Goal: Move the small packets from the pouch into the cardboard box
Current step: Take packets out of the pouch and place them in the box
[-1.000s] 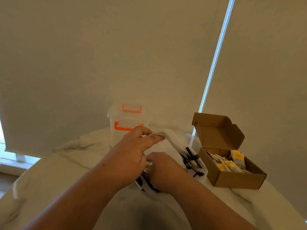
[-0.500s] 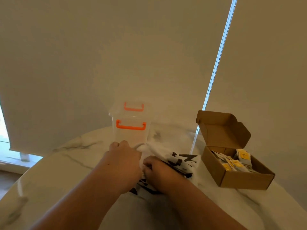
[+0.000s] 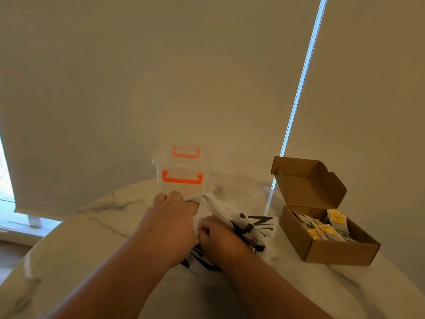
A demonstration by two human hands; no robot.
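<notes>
Crumpled soft pouch (image 3: pixel 216 204), lower now

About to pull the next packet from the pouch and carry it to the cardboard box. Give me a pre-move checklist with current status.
1. Pouch held open: left hand grips the upper edge of the white fabric pouch with black print. Ok.
2. Packet in grip: right hand is curled at the pouch mouth, fingertips hidden. Cannot tell.
3. Box open: the lid flap of the brown cardboard box stands tilted back. Ok.
4. Room in box: yellow-and-white small packets lie below the rim. Ok.
5. Path to box: clear plastic container with orange handles stands behind the pouch, not between pouch and box. Ok.
</notes>
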